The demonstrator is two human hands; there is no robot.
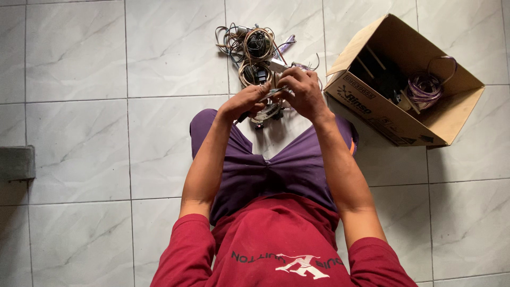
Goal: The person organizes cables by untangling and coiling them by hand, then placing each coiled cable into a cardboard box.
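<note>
Both the left hand (245, 102) and the right hand (304, 91) pinch a thin light-coloured cable end (277, 91) above the tangled heap of coiled wires and black adapters (254, 53) on the grey tiled floor (95, 138), so the grip should be firm but gentle, without hard pulling.

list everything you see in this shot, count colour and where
cable pile: one heap, black and beige cords with black plugs, on the floor just beyond the hands
cardboard box: one, brown, open, on the floor at right
purple cable coil: one, inside the box at its right side
dark items in box: count unclear, black, inside the box at left
floor tiles: many, pale grey marbled, all around
grey block: one, at the left edge
small pale part: one, mostly hidden, between both hands
left hand: fingers closed on the small pale part
right hand: fingers closed on the same part
</note>
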